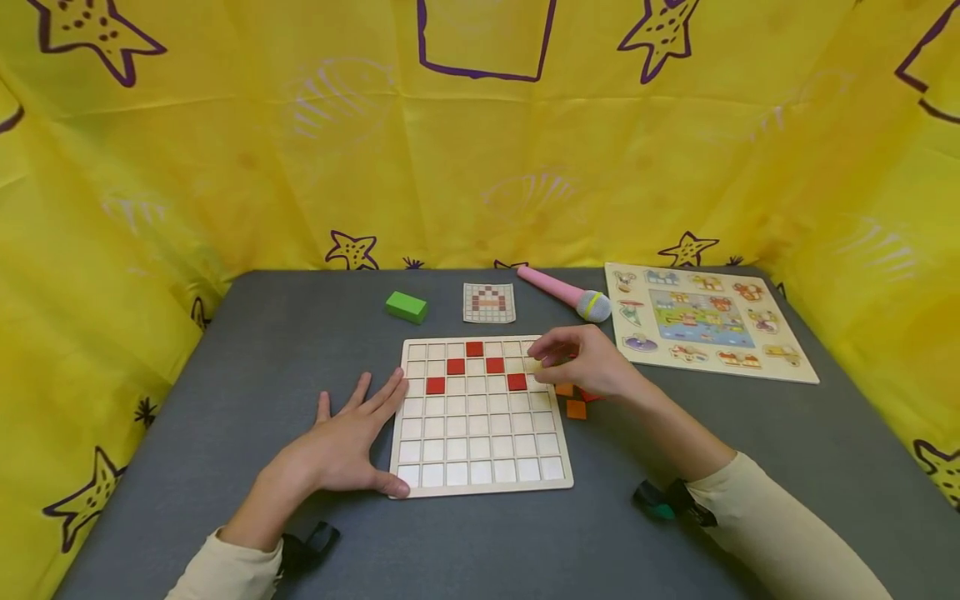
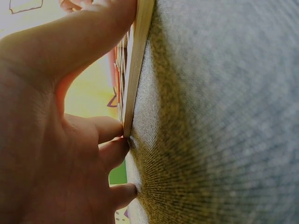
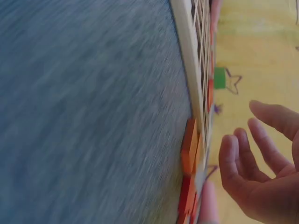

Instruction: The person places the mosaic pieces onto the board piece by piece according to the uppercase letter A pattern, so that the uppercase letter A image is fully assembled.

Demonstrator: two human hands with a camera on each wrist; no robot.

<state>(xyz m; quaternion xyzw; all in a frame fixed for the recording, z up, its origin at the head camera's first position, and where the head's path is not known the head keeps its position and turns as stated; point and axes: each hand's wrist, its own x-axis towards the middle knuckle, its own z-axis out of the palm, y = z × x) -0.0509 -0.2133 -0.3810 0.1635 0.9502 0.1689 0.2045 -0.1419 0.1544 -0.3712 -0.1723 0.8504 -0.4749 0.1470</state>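
Note:
A wooden grid board (image 1: 480,493) lies on the table, with several red square tiles (image 1: 474,349) set in its upper cells in a peaked shape. My left hand (image 1: 341,450) is spread along the board's left side. Its thumb rests on the near left corner and its fingertips touch the left edge, as the left wrist view also shows. Over the board's upper right edge hovers my right hand (image 1: 588,362), fingers loosely bent and thumb apart, nothing between them in the right wrist view. Orange tiles (image 1: 576,409) and red tiles lie just beneath it, partly hidden by the hand.
Behind the board lie a green block (image 1: 407,307) and a small pattern card (image 1: 489,303). A pink toy microphone (image 1: 555,287) lies at the back, beside a wooden picture puzzle (image 1: 780,367) on the right. Yellow printed cloth (image 1: 450,183) encloses the table's back and sides.

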